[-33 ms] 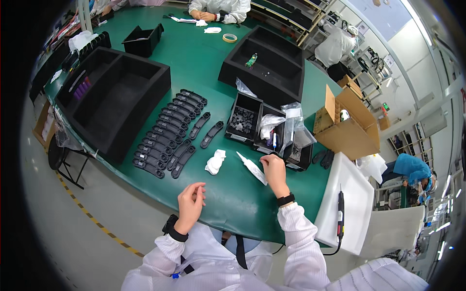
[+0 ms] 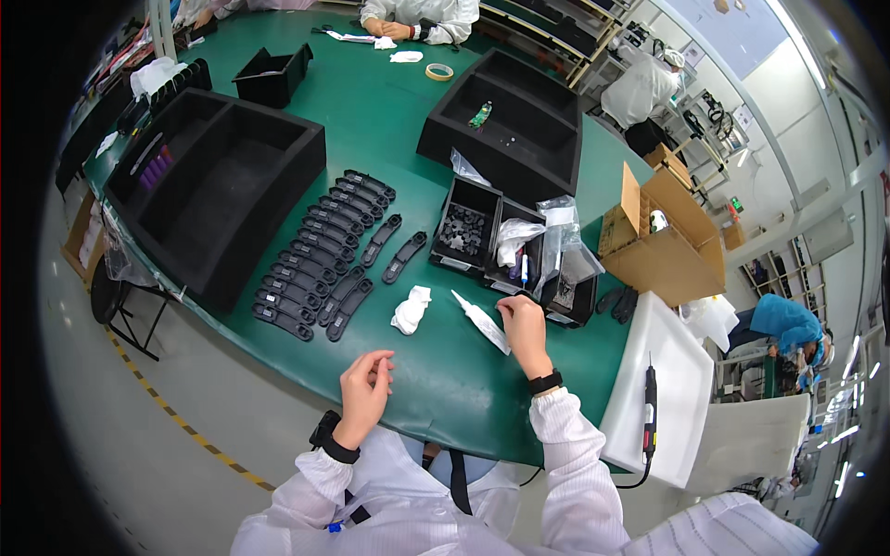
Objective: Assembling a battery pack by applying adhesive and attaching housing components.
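Over the front of the green table [image 2: 436, 389], my left hand [image 2: 364, 389] is loosely curled, fingers a little apart, with nothing visible in it. My right hand [image 2: 525, 332] is closed in a pinch, just right of a white nozzle tube [image 2: 482, 322]. A bit of something dark shows at its fingertips, too small to make out. Between the hands and farther back lies a crumpled white wipe [image 2: 410, 310]. Left of the wipe, curved black plastic parts [image 2: 311, 255] lie in a long row, with several more separate beside it, including one black part [image 2: 404, 258].
Small black bins [image 2: 465, 227] hold dark pieces, bags and tubes. Large black trays stand at left [image 2: 236, 176] and back [image 2: 505, 120]. At right are a cardboard box [image 2: 667, 246] and a white tray [image 2: 681, 398] with an electric screwdriver [image 2: 651, 408]. Someone's hands [image 2: 394, 32] rest across the table.
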Action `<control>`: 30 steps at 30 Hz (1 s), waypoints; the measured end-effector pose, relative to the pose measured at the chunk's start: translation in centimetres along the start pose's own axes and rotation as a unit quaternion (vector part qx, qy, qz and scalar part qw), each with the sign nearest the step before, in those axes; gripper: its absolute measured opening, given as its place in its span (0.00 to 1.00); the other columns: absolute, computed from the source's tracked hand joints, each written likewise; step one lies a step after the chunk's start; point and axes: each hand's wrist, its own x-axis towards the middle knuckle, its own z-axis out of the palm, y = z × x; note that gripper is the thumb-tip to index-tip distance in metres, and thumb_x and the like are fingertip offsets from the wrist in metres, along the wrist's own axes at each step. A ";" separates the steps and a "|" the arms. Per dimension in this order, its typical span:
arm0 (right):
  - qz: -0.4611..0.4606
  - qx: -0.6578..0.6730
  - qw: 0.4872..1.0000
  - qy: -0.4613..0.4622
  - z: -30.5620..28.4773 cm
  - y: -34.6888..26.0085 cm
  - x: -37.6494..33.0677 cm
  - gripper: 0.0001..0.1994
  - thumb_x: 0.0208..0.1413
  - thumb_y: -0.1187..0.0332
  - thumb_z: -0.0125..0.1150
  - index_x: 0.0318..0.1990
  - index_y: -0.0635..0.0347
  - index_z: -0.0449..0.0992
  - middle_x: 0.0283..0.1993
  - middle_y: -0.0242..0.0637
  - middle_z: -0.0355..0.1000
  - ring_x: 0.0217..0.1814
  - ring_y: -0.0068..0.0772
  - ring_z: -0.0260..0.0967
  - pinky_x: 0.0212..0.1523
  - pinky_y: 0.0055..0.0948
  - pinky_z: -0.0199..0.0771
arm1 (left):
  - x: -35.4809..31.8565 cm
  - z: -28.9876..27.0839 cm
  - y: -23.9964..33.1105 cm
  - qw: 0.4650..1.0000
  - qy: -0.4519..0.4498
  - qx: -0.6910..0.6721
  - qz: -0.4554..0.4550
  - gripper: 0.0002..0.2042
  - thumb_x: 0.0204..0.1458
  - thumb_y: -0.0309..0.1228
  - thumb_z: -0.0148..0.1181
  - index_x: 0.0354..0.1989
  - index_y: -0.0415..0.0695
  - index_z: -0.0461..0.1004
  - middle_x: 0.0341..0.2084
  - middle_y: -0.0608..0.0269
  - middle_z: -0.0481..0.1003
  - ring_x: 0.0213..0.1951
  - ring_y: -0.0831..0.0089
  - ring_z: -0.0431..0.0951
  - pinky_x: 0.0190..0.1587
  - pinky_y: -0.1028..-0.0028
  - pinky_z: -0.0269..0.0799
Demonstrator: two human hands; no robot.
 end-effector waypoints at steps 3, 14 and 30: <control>0.005 0.006 1.000 -0.006 0.1 -0.1 0.0 0.04 0.50 0.73 0.63 0.31 0.64 0.81 0.33 0.44 0.76 0.37 0.47 0.75 0.40 0.38 0.75 | -0.3 -0.1 -0.2 0.998 0.007 0.049 0.041 0.08 0.61 0.22 0.51 0.43 0.35 0.77 0.31 0.60 0.76 0.25 0.79 0.76 0.24 0.80 0.72; 0.012 0.043 0.999 -0.010 -3.6 -1.1 1.1 0.05 0.47 0.77 0.65 0.33 0.65 0.81 0.33 0.46 0.77 0.35 0.47 0.76 0.38 0.37 0.75 | -0.1 0.2 -0.3 0.995 0.021 0.064 0.074 0.07 0.58 0.19 0.52 0.41 0.36 0.76 0.27 0.56 0.75 0.23 0.72 0.77 0.25 0.75 0.71; -0.068 0.049 0.993 0.080 -4.2 0.1 13.8 0.08 0.52 0.79 0.55 0.38 0.61 0.79 0.41 0.44 0.75 0.46 0.51 0.71 0.46 0.41 0.71 | -0.2 0.5 0.4 0.990 0.031 0.094 0.100 0.07 0.57 0.18 0.52 0.41 0.36 0.76 0.27 0.56 0.74 0.22 0.71 0.75 0.24 0.75 0.70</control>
